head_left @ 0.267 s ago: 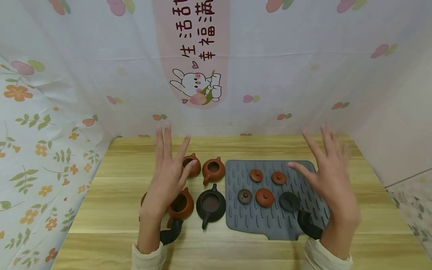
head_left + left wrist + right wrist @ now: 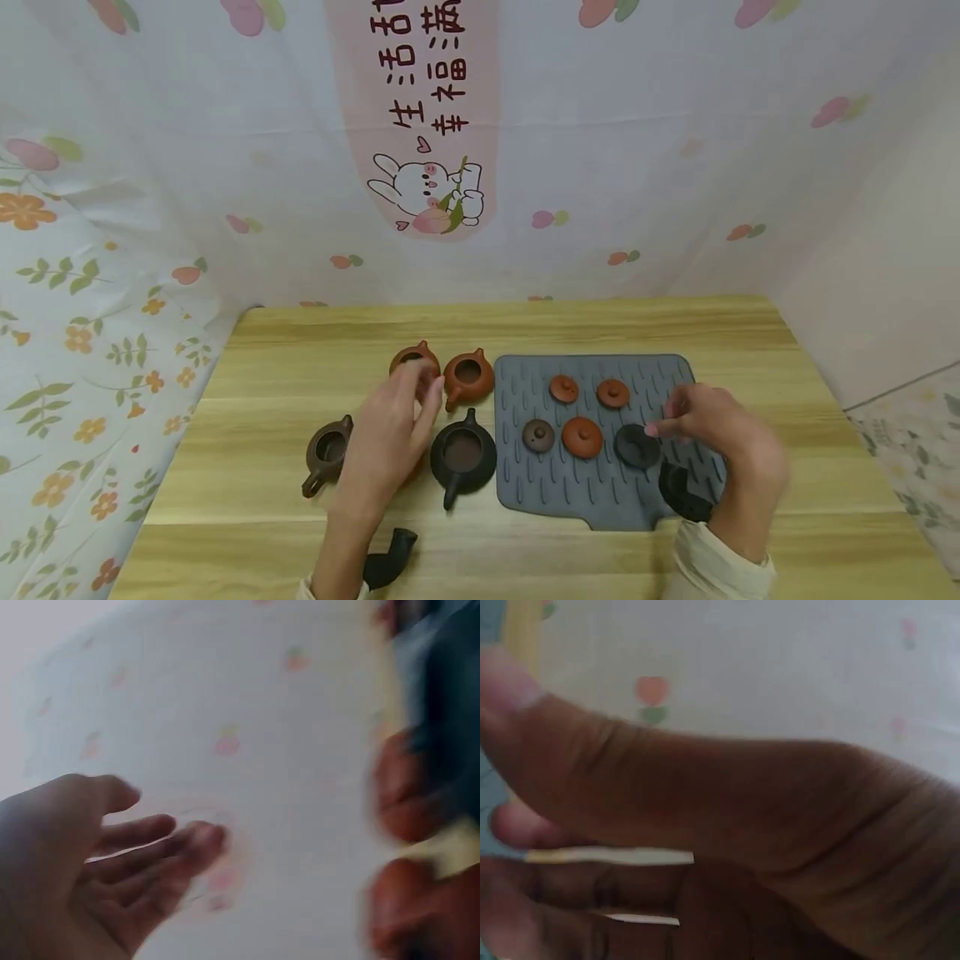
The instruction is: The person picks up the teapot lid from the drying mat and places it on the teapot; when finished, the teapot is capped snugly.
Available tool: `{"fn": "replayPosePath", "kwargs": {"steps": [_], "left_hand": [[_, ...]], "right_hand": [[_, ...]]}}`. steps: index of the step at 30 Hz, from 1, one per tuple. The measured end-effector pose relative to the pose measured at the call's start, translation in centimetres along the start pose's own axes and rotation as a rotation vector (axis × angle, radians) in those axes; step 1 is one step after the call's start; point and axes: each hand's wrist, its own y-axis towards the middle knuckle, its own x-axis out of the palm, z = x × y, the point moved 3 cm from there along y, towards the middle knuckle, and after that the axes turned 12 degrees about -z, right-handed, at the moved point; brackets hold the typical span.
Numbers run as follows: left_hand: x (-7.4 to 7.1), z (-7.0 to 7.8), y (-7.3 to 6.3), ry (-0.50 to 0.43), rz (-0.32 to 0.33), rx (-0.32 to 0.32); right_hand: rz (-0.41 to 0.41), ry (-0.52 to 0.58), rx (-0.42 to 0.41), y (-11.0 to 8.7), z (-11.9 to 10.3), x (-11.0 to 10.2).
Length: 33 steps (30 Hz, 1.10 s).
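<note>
Clearly, both hands have dropped since a moment ago: raised with fingers spread then, bent down toward the pieces now. The black lid [image 2: 637, 447] lies on the right part of the grey mat [image 2: 547, 500]; right hand [image 2: 723, 425] is just beside it, thumb tip at its edge, contact can't be told. Right fingers bent loosely, apart from the thumb, pinching nothing visible. So this hand has gone from idle to near a lid; nothing lifted. Left of that lid: larger orange lid [image 2: 582, 437], brown lid [image 2: 538, 436]; small orange lids [image 2: 613, 393] farther off.

Left hand [image 2: 393, 429] hovers among the teapots, fingers loosely curved, no grip visible. Shift uncovers the brown teapot [image 2: 327, 450] and mostly hides an orange one [image 2: 414, 471]. Black teapot [image 2: 480, 467] near right, two orange teapots [image 2: 480, 387] far side.

Surface [image 2: 225, 467] is yellowish wood grain. Fruit-print cloth [image 2: 600, 167] with rabbit and writing behind, flowered cloth [image 2: 75, 350] left, pale wall [image 2: 885, 275] right. Wrist views blurred.
</note>
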Motion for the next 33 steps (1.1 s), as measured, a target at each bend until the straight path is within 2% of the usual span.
{"fn": "replayPosePath", "kwargs": {"steps": [3, 7, 9, 12, 15, 19, 22, 29, 33], "left_hand": [[2.5, 0.5, -2.0, -0.032, -0.001, -0.032], [5.0, -0.6, -4.8, -0.099, 0.009, -0.09], [5.8, -1.1, -6.1, -0.123, 0.02, -0.117], [6.2, -1.2, -7.4, -0.123, 0.027, -0.138], [5.6, -0.3, -7.9, -0.107, -0.034, -0.187], [5.1, 0.6, -7.9, -0.116, -0.206, -0.305], [5.2, 0.7, -8.1, -0.12, -0.299, -0.36], [5.7, 0.3, -8.4, -0.104, -0.434, -0.386], [5.9, 0.1, -8.3, -0.09, -0.462, -0.368]], "right_hand": [[-0.083, 0.088, 0.049, 0.7, 0.8, 1.0], [-0.149, 0.152, 0.075, 2.0, 0.6, 2.1], [-0.164, 0.164, 0.084, 2.2, 0.4, 2.3], [-0.17, 0.17, 0.084, 2.3, 0.3, 2.2], [-0.175, 0.162, 0.072, 2.1, 0.1, 2.3], [-0.168, 0.136, 0.043, 1.9, -0.1, 2.7], [-0.15, 0.106, 0.032, 2.0, -0.2, 2.9], [-0.085, 0.068, -0.011, 2.1, -0.5, 2.5], [-0.048, 0.092, -0.045, 1.7, -0.8, 2.0]]}}
